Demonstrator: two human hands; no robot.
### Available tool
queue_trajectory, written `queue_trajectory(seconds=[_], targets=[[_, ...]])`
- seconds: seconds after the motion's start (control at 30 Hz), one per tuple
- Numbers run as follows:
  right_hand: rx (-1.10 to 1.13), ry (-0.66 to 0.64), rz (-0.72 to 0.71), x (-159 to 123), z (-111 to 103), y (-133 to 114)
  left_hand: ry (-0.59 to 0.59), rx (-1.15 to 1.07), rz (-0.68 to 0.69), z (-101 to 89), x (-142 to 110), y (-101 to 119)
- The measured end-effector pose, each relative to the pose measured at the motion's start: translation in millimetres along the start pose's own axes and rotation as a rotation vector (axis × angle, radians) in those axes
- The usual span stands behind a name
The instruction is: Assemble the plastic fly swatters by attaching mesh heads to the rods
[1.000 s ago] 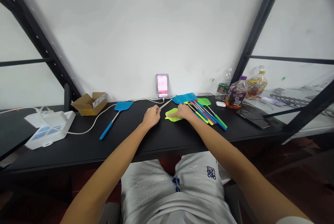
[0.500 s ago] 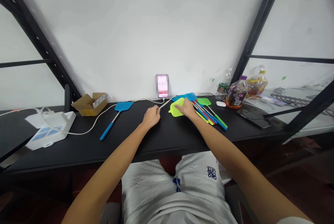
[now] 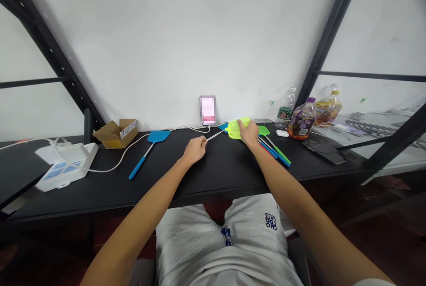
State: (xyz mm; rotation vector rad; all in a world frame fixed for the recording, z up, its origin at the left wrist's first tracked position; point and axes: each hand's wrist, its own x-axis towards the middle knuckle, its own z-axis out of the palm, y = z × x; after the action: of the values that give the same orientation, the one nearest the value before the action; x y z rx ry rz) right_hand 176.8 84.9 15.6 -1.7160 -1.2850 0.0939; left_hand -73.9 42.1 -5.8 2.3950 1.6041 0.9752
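Observation:
My left hand (image 3: 194, 150) is closed in a pinch on the thin metal rod (image 3: 214, 135) of a fly swatter, at the middle of the black desk (image 3: 213, 175). My right hand (image 3: 249, 133) grips the yellow-green mesh swatter head (image 3: 237, 128) at the rod's far end, lifted off the desk over a pile of swatters (image 3: 271, 146) with blue, green and red handles. A separate blue fly swatter (image 3: 148, 150) lies flat to the left of my left hand.
A phone (image 3: 207, 110) leans on the wall, its white cable (image 3: 109, 161) running to a power strip (image 3: 63, 168). A small cardboard box (image 3: 116, 132) sits at the back left. Drink bottles (image 3: 301, 117), a white earbud case (image 3: 282, 133) and a dark phone (image 3: 322, 150) are right.
My right hand has carried the yellow-green swatter head away from my left hand, up and to the right, drawing the metal rod out longer. My left hand stayed in place.

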Motion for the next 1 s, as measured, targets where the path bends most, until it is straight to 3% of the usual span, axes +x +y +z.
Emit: queue_trajectory(seconds=[0.33,0.7,1.0], targets=[[-0.016,-0.023,-0.025,0.8,0.2,-1.0,-0.004,-0.013,0.005,-1.4,-0.8,-0.8],[-0.089,-0.051,-0.055,7.2,0.1,4.3,-0.033,-0.066,0.108,-5.7,-1.5,-4.3],[-0.178,-0.108,-0.215,11.7,0.3,9.9,-0.069,0.079,0.108,-8.3,-3.2,-6.9]])
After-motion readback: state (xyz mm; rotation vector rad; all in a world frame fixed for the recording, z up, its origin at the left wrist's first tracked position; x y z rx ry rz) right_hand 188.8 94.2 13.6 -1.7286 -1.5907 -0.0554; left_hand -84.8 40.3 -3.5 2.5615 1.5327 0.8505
